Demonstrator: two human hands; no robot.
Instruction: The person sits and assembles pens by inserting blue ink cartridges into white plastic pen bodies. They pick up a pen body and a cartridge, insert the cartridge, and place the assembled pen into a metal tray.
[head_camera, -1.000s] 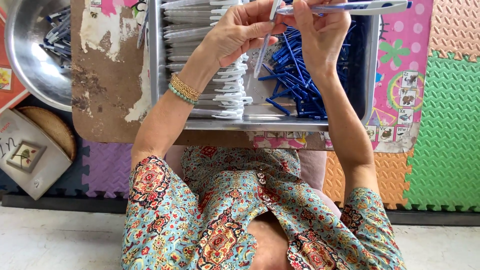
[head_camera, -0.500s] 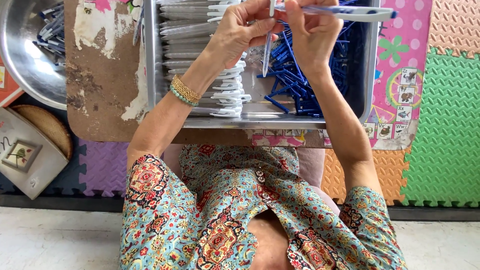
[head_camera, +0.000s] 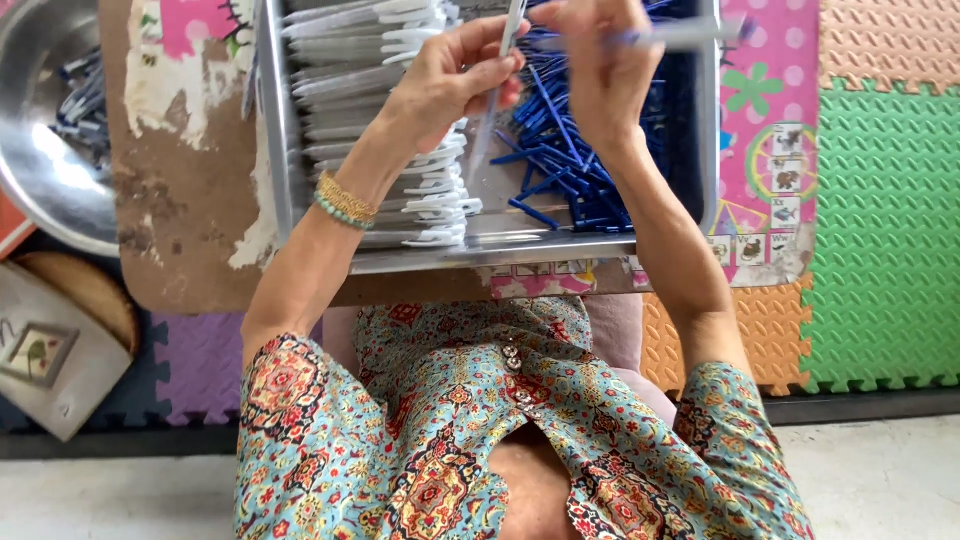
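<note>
While I scan from the left, there's a steel bowl (head_camera: 45, 150) w/ dark bits, then a worn brown board (head_camera: 180, 200) as the surface, carrying a metal tray (head_camera: 500, 250). White pen barrels (head_camera: 400, 120) are stacked in its left half, blue refills (head_camera: 560, 150) heaped on the right. My left hand (head_camera: 450, 85) has its fingers pinched round a pale, slim pen barrel (head_camera: 500, 70), held upright over the tray. My right hand (head_camera: 600, 70) is clenched on a blurred, blue-tipped pen part (head_camera: 680, 35). I'd judge it best to keep both parts steady and aligned, approx. end to end.
</note>
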